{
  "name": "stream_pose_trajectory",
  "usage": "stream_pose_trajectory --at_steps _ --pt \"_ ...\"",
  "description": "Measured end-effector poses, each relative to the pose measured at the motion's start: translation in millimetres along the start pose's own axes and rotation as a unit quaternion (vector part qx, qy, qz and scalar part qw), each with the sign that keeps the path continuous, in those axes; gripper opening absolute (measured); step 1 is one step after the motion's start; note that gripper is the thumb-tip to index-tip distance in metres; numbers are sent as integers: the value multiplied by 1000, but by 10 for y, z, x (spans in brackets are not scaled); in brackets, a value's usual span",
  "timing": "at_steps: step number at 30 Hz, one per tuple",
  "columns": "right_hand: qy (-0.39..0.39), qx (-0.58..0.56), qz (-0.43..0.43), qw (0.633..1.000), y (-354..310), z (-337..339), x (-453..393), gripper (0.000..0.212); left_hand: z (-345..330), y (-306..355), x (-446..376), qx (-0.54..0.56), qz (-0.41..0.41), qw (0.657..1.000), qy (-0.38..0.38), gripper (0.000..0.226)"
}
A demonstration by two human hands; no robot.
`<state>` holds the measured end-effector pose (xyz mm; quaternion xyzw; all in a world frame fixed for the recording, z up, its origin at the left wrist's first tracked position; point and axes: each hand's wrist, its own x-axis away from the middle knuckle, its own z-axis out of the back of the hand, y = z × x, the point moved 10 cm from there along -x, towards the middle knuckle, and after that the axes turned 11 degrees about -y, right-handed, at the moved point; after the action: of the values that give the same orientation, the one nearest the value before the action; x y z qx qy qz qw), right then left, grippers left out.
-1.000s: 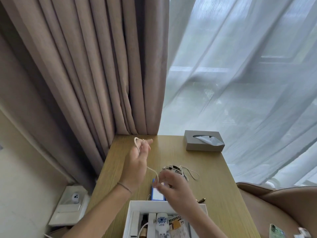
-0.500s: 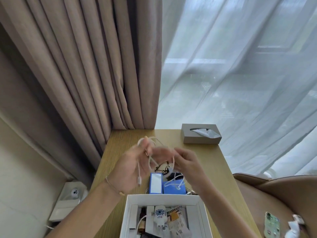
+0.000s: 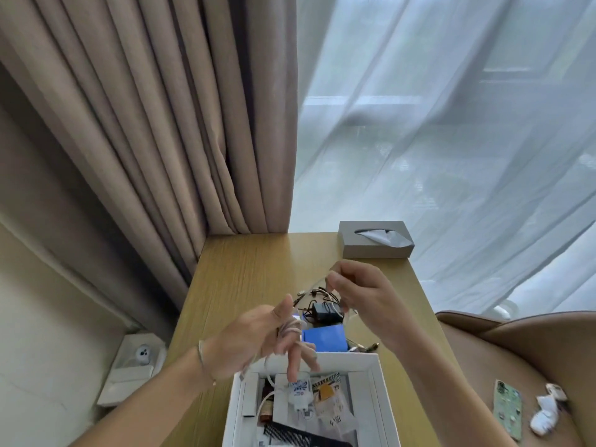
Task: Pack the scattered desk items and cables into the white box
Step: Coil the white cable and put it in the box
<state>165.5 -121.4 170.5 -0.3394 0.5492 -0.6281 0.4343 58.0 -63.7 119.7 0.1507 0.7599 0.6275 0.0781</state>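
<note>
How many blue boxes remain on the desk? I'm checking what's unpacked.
1: the blue box lies on the desk just beyond the white box. Hands may hide another.

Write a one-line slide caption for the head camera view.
Left hand holds a coiled white cable above the open white box; right hand pinches its other end.

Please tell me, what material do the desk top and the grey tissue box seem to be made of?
Desk top: looks like light wood or a wood-look laminate, matte, with fine straight grain lines; which one cannot be told. Grey tissue box: flat matte grey with sharp edges, possibly card, plastic or leatherette; white tissue shows through its slot.
</note>
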Motion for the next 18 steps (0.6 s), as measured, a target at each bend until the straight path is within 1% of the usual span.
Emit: stream_pose_trajectory --at_steps 1,2,3,4,5,6,7,8,9,10,11,12,13,14,15,16,17,18 --pt "20 15 5 1000 30 55 -12 27 -111 131 -2 79 -41 995 -35 58" --pt "33 31 3 999 91 52 -28 33 -137 274 5 141 -85 985 -45 54" --pt "40 45 -7 998 177 1 -32 39 -97 407 18 190 -127 973 -32 50" --pt "39 53 -28 997 276 -99 -23 43 4 523 30 222 -167 961 5 46" --pt "25 68 -53 996 391 -227 -4 43 135 624 56 222 -199 953 60 41" --pt "-6 99 -79 992 493 -396 30 40 276 699 89 182 -218 951 125 39" --pt "-47 140 -97 984 563 -583 84 37 398 735 127 99 -217 952 192 39" --pt "-86 183 -102 974 576 -754 148 34 483 743 160 -18 -194 948 250 43" --pt "-118 220 -93 964 534 -895 204 32 520 719 174 -139 -154 935 288 49" --pt "-139 246 -76 956 443 -972 249 31 527 624 150 -235 -100 921 295 57" --pt "-145 257 -61 954 329 -963 270 31 510 463 107 -289 -44 917 271 69" --pt "-137 258 -48 955 222 -882 262 31 485 269 69 -318 7 921 227 83" --pt "-117 257 -35 959 123 -749 245 31 424 64 36 -320 52 931 169 95" --pt "-89 254 -22 963 44 -582 219 33 316 -118 13 -290 83 948 101 102" --pt "-55 246 -11 968 -15 -395 188 35 172 -234 -1 -226 92 969 34 103" --pt "-18 229 -2 973 -29 -227 162 36 28 -228 -10 -146 69 987 -16 101" --pt "10 214 1 977 2 -115 135 36 -91 -119 -17 -67 30 996 -49 95" --pt "27 206 -3 978 62 -77 108 36 -162 43 -26 -5 -16 997 -70 87"
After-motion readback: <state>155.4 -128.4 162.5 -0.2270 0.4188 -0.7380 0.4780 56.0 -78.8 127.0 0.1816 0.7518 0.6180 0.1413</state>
